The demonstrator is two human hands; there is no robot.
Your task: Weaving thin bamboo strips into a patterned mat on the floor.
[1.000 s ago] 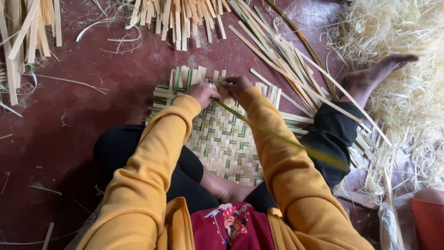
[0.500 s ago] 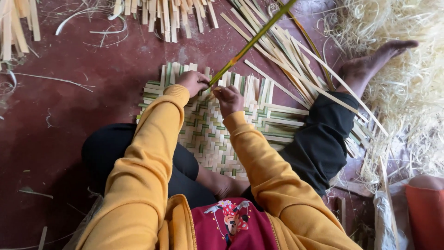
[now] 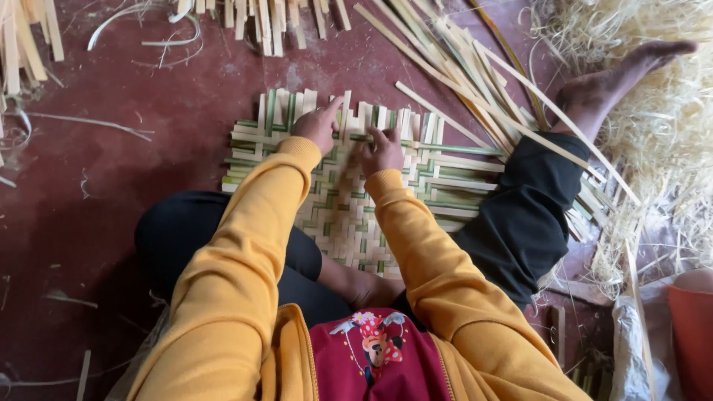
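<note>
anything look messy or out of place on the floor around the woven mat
Nothing looks damaged. The woven mat has uneven strip ends along its far edge under both hands. Loose bamboo strips lie scattered at angles beyond it, and pale shavings pile up at the right.

You have only 1 view: the camera on your head, facing steeply down over your yellow sleeves at the woven bamboo mat (image 3: 349, 200) on the red floor (image 3: 111, 200), close enough to fill the frame's middle.

You have one woven bamboo mat (image 3: 349, 200) under your two hands, left (image 3: 318, 126) and right (image 3: 380, 151). One bare foot (image 3: 616, 78) shows far right, one orange bucket (image 3: 691, 327) near right.
</note>
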